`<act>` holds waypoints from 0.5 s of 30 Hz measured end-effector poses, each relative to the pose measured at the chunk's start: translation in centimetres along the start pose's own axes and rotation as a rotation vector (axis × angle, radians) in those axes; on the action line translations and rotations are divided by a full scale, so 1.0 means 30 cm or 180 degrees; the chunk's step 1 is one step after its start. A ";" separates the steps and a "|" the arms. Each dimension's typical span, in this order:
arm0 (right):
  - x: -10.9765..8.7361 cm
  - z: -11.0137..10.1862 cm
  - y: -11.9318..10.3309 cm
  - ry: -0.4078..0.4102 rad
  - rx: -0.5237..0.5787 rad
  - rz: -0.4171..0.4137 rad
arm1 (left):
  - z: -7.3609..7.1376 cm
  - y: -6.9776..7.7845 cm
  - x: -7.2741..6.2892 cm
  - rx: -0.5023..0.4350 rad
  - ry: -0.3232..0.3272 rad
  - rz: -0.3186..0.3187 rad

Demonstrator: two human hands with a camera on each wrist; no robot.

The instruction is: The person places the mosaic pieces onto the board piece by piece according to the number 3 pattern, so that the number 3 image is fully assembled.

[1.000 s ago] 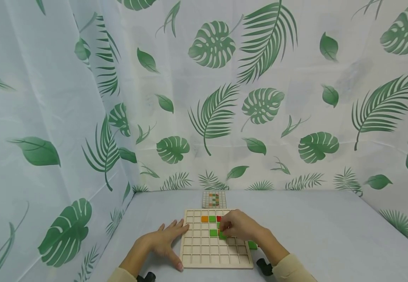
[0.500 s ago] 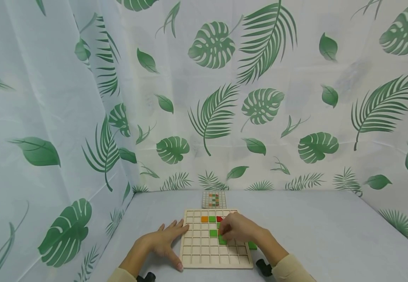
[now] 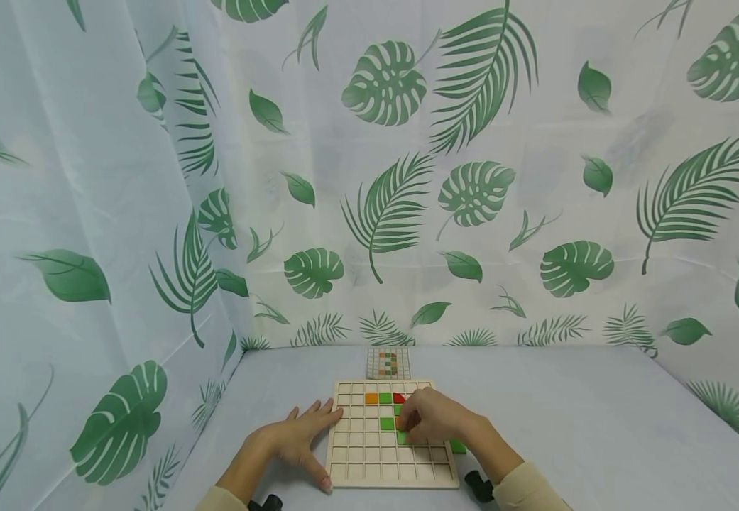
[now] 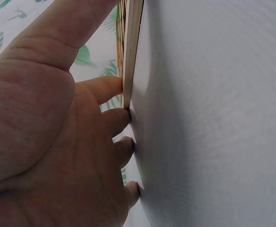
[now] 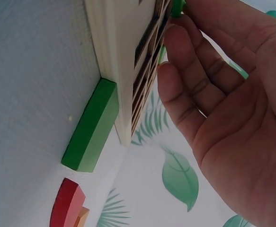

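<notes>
A pale wooden grid board (image 3: 363, 472) lies flat on the table. My left hand (image 3: 295, 436) is spread along its left side, fingertips at the edge and thumb near the front corner. With thumb and fingers my right hand (image 3: 433, 415) pinches a green square tile (image 3: 402, 439) at a cell near the board's middle, partly covering it. Other pieces sit in cells farther up: an orange tile (image 3: 371, 399), a green tile (image 3: 385, 399), a red piece (image 3: 398, 398) with a slanted side, and another green tile (image 3: 387, 424). The right hand hides part of the grid.
Behind the board lies a small card (image 3: 388, 363) printed with a coloured grid pattern. Beside the board's right edge are a loose green block (image 5: 93, 125), a red block (image 5: 67, 203) and an orange piece (image 5: 82, 217). Leaf-printed cloth (image 3: 401, 213) hangs around the table.
The green tile under my right hand has shifted slightly toward the front of the board, and the fingers cover more of it. My left hand has stayed in place.
</notes>
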State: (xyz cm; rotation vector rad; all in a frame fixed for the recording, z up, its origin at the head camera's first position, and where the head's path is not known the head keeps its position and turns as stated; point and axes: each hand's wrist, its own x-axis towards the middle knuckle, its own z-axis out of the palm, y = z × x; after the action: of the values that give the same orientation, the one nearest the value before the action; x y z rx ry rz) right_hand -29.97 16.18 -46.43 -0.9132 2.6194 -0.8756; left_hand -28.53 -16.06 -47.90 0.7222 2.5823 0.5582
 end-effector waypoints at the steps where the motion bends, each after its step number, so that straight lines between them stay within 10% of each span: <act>1: -0.001 0.000 0.000 0.0004 -0.0007 0.0006 | 0.000 0.000 0.000 0.0002 0.0002 0.0004; 15: -0.007 -0.011 0.012 0.0045 -0.0005 0.0017 | 0.000 -0.002 0.001 0.0023 0.0031 0.0005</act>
State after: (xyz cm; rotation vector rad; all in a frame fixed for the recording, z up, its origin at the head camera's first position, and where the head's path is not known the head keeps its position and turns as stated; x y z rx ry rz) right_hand -30.11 16.69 -46.39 -0.9032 2.6338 -0.8820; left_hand -28.57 -16.09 -47.93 0.7257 2.5941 0.5546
